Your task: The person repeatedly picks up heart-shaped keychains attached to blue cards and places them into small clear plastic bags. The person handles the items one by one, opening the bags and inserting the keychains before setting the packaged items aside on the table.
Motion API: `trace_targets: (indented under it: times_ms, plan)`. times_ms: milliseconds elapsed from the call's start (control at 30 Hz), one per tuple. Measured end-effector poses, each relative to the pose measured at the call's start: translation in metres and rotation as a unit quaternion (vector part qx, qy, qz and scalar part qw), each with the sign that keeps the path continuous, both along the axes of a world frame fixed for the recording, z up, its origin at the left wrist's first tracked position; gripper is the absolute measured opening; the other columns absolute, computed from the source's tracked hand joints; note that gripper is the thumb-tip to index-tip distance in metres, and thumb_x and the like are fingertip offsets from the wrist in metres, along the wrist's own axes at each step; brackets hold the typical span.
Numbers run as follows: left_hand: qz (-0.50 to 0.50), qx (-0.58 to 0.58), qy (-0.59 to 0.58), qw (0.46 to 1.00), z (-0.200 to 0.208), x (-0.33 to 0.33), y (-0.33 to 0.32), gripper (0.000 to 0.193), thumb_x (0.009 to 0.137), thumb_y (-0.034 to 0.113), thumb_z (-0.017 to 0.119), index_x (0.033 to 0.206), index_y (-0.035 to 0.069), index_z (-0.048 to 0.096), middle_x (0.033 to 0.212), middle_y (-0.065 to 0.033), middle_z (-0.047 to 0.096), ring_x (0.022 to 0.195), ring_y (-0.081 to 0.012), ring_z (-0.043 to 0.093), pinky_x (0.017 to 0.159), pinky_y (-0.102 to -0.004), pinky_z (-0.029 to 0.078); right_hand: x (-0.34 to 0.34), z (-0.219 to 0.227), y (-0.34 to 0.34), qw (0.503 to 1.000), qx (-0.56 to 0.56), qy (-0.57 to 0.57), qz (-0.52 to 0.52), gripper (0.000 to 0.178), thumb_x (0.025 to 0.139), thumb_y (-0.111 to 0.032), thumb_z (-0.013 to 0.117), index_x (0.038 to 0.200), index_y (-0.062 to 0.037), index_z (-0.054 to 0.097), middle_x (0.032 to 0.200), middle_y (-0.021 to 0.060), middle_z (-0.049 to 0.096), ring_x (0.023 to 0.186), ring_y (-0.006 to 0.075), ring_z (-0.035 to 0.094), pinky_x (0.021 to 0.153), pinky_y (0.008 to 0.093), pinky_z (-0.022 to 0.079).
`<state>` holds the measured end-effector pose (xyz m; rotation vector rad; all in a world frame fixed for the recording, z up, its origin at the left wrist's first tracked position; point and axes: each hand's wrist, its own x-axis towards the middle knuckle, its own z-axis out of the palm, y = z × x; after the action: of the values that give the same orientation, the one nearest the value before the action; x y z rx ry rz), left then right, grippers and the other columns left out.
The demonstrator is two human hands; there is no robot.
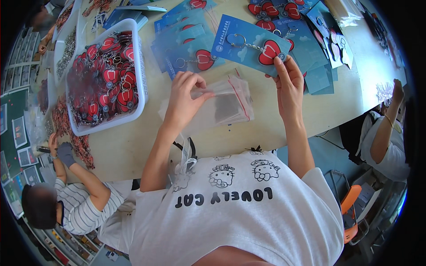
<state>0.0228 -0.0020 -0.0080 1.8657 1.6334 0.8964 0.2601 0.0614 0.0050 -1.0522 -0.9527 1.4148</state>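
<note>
Keychain card (246, 34), blue with a red pendant (268, 52), is held beyond the right end of a stack of clear zip bags (225, 107). Left of that stack stands a white bin (141, 73) of red keychains (111, 76); the left hand (185, 95) curls over the stack's left part, its grip unclear, while right of the stack the right hand (289, 86) pinches the card.

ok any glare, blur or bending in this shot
Head view: the table looks washed out toward the right, its near edge bows, the picture's corners go black; the blue card in the right hand is fairly sharp, a co-worker's head at left blurred.
</note>
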Motion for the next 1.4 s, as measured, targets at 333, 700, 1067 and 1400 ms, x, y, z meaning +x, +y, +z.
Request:
trace_targets:
  times_ms: [333,700,1067,1400]
  plan:
    - [-0.034,0.080,-0.057,0.995,-0.003,-0.017,-0.003,0.014,0.070,0.001,0.077,0.083,0.003,0.072,0.079,-0.0046,0.063,0.077,-0.0183,0.056,0.069,-0.0281,0.046,0.022,-0.010,-0.003,0.994,-0.001,-0.106,0.021,0.018,0.096,-0.020,0.058,0.104,-0.0050,0.062,0.091,-0.0036,0.063,0.082,0.0021,0.054,0.072,0.0207,0.045]
    - [0.043,-0.146,-0.308,0.939,0.025,-0.025,-0.004,0.012,0.080,-0.001,0.071,0.092,-0.001,0.072,0.091,-0.0044,0.061,0.083,-0.0105,0.057,0.074,-0.0224,0.047,0.023,0.015,0.012,0.989,0.070,-0.088,0.100,0.022,0.096,-0.020,0.058,0.110,-0.0037,0.057,0.092,-0.0033,0.060,0.083,0.0028,0.053,0.067,0.0209,0.045]
    - [0.058,-0.144,-0.315,0.936,0.027,-0.021,0.002,0.009,0.080,0.000,0.072,0.088,-0.001,0.072,0.084,-0.0021,0.062,0.078,-0.0084,0.057,0.071,-0.0210,0.046,0.032,0.020,0.026,0.992,0.034,-0.039,0.111,0.026,0.096,-0.018,0.056,0.116,-0.0016,0.056,0.096,-0.0024,0.062,0.081,0.0020,0.056,0.064,0.0187,0.045]
    - [0.040,-0.204,-0.389,0.898,0.031,-0.019,0.003,0.010,0.081,0.007,0.073,0.088,0.000,0.070,0.076,-0.0016,0.065,0.069,-0.0067,0.057,0.063,-0.0199,0.044,0.038,0.027,0.023,0.963,0.049,-0.164,0.206,0.024,0.095,-0.016,0.057,0.112,0.0002,0.055,0.093,-0.0029,0.059,0.080,0.0017,0.053,0.066,0.0177,0.044]
